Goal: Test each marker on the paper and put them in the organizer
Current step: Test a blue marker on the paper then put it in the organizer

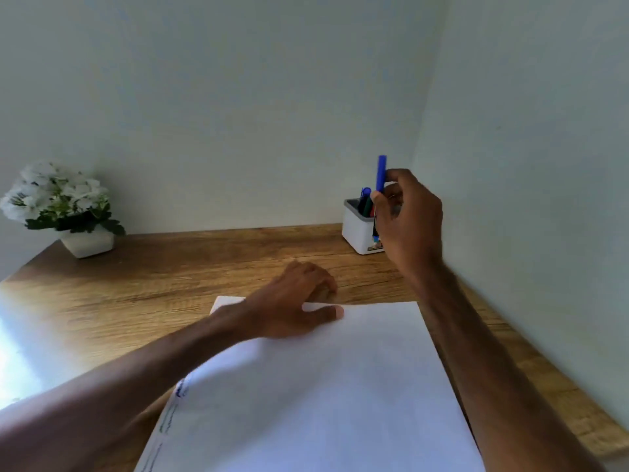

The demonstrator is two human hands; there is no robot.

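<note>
My right hand (406,219) pinches a blue marker (381,173) upright, right beside and partly in front of the white organizer (355,229) at the back right of the desk. Several markers (365,201) stand in the organizer. My left hand (296,301) rests on the top edge of the white paper (323,386), fingers spread on the sheet and the wood. Small colored test marks (170,417) run along the paper's left edge.
A wooden desk (170,267) sits in a corner between two pale walls. A white pot with white flowers (64,209) stands at the back left. Bright light washes out the desk's left edge.
</note>
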